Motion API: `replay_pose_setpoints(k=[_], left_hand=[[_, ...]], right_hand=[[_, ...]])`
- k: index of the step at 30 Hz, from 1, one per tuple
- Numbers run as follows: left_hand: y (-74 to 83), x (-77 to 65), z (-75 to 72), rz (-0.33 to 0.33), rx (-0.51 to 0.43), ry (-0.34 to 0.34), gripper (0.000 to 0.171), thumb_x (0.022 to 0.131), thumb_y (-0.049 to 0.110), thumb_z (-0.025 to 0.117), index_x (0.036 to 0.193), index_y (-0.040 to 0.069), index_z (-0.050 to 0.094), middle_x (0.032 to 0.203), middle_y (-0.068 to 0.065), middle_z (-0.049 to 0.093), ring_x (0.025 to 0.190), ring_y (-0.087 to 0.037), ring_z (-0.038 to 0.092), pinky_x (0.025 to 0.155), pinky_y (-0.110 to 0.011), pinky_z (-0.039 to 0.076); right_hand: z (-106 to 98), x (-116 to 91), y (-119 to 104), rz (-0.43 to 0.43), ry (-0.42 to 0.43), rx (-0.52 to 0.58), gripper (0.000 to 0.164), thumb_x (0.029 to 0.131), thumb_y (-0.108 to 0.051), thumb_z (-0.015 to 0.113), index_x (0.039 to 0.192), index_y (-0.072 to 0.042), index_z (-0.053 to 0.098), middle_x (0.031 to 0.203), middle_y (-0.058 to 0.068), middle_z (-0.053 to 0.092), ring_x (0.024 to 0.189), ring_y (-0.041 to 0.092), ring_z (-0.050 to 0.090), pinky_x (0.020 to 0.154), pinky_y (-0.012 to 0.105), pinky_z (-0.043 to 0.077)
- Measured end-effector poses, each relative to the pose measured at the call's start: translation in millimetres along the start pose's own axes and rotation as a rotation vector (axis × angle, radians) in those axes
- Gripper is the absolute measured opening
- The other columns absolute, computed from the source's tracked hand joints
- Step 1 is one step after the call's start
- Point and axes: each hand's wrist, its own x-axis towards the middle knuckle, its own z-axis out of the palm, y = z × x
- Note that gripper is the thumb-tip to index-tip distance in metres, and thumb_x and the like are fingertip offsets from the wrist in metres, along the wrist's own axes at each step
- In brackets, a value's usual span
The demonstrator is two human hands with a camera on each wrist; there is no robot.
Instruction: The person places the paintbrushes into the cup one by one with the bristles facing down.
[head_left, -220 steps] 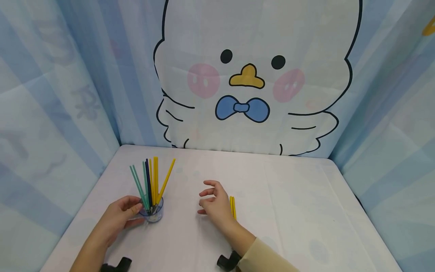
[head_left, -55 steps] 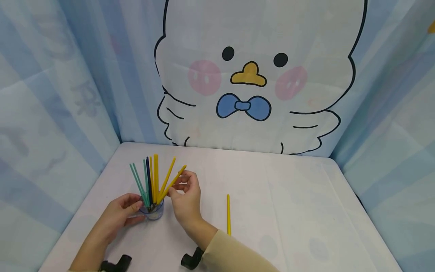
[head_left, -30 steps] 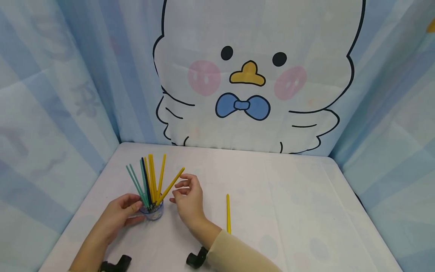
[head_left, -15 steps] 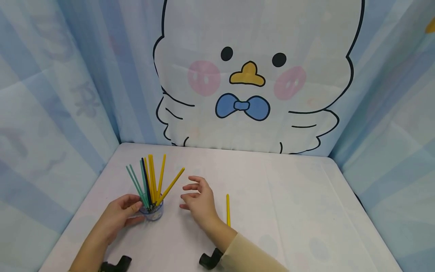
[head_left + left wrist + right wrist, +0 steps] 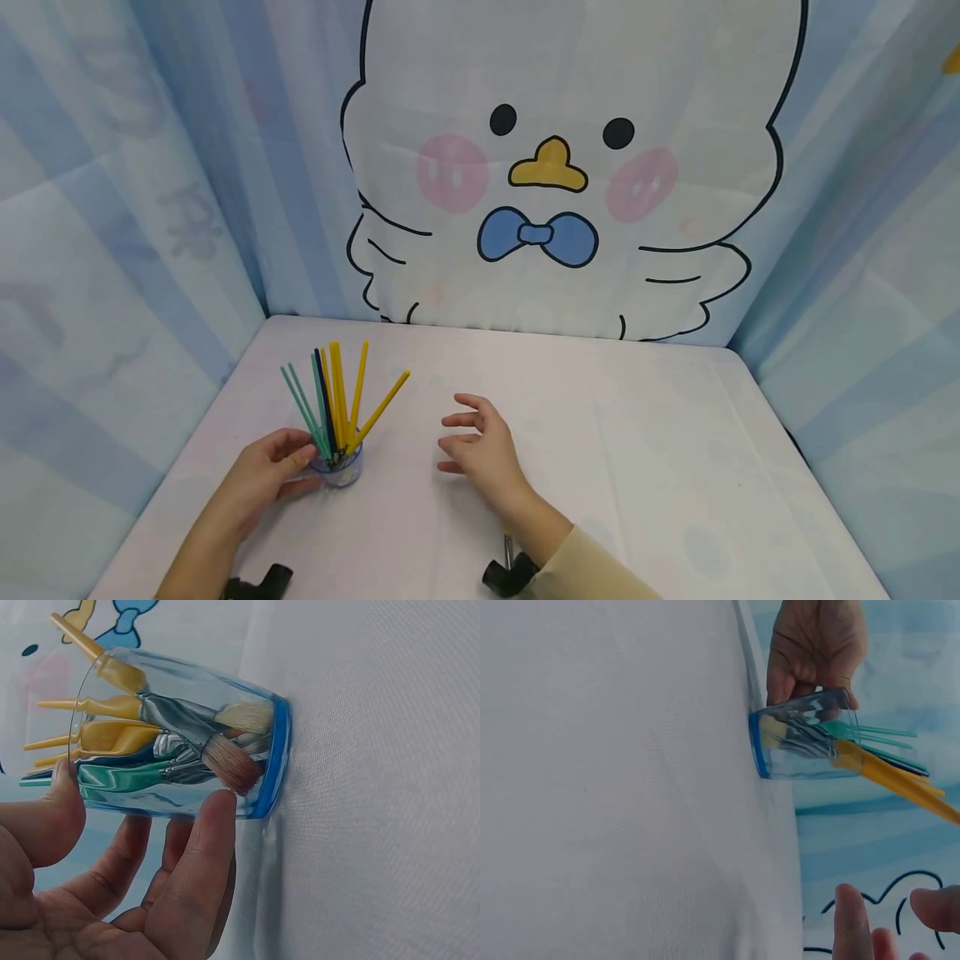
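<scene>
A clear plastic cup (image 5: 341, 475) with a blue base stands upright at the left of the table. Paintbrushes (image 5: 135, 742) with yellow, teal and dark blue handles stand in it, bristles down; one yellow-handled paintbrush (image 5: 382, 407) leans far out to the right. My left hand (image 5: 266, 471) holds the cup from its left side, thumb near the rim and fingertips lower on the wall. My right hand (image 5: 483, 446) hovers right of the cup, fingers loosely bent and holding nothing. Another paintbrush (image 5: 508, 546) lies mostly hidden under my right forearm, its metal ferrule showing.
The table (image 5: 660, 450) has a pale cloth. Curtains (image 5: 112, 250) with blue stripes hang on both sides, and a backdrop (image 5: 540, 292) with a cartoon bird closes the far edge. Black wrist mounts (image 5: 258, 583) sit at both wrists.
My right hand let go of a yellow paintbrush in the cup and moved right, away from it. Two yellow paintbrushes lay near my right arm at first; one shows now. My left hand stays put.
</scene>
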Motion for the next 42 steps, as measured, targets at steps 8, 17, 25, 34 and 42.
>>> replay_pose_setpoints(k=[8, 17, 25, 34, 42], left_hand=[[-2.1, 1.5, -1.0, 0.007, -0.009, -0.007, 0.043, 0.112, 0.016, 0.060, 0.145, -0.009, 0.050, 0.137, -0.026, 0.061, 0.115, -0.023, 0.068, 0.090, -0.037, 0.070], [-3.6, -0.2, -1.1, 0.010, -0.018, -0.014, 0.042, 0.112, 0.015, 0.059, 0.145, -0.009, 0.050, 0.136, -0.024, 0.062, 0.112, -0.018, 0.068, 0.091, -0.037, 0.070], [-1.4, -0.6, -0.7, 0.004, -0.012, -0.006, 0.042, 0.112, 0.016, 0.059, 0.145, -0.009, 0.051, 0.136, -0.024, 0.062, 0.114, -0.020, 0.068, 0.090, -0.036, 0.070], [-1.8, 0.1, -0.9, 0.007, -0.006, -0.012, 0.042, 0.112, 0.016, 0.059, 0.146, -0.008, 0.050, 0.136, -0.023, 0.060, 0.120, -0.026, 0.066, 0.091, -0.037, 0.070], [-2.0, -0.1, -1.9, 0.008, -0.016, -0.018, 0.042, 0.112, 0.016, 0.059, 0.146, -0.008, 0.050, 0.133, -0.021, 0.061, 0.115, -0.021, 0.066, 0.091, -0.037, 0.070]], right_hand=[[-27, -7, -1, 0.019, 0.033, -0.088, 0.071, 0.092, 0.004, 0.074, 0.156, -0.015, 0.049, 0.134, 0.026, 0.064, 0.098, 0.035, 0.076, 0.069, 0.041, 0.072], [-58, -12, 0, 0.058, 0.082, -0.203, 0.075, 0.091, 0.004, 0.076, 0.158, -0.012, 0.046, 0.128, 0.025, 0.066, 0.085, 0.028, 0.075, 0.060, 0.040, 0.070], [-69, -21, 2, 0.123, 0.149, -0.354, 0.078, 0.084, 0.001, 0.084, 0.153, -0.010, 0.052, 0.109, 0.015, 0.066, 0.067, 0.023, 0.068, 0.055, 0.036, 0.067], [-76, -25, 7, 0.155, 0.153, -0.464, 0.076, 0.082, -0.003, 0.088, 0.149, -0.005, 0.054, 0.095, 0.009, 0.064, 0.061, 0.019, 0.066, 0.050, 0.030, 0.063], [-74, -20, 16, 0.203, 0.122, -0.626, 0.080, 0.080, -0.013, 0.094, 0.148, -0.005, 0.052, 0.083, 0.005, 0.067, 0.048, 0.016, 0.061, 0.048, 0.026, 0.055]])
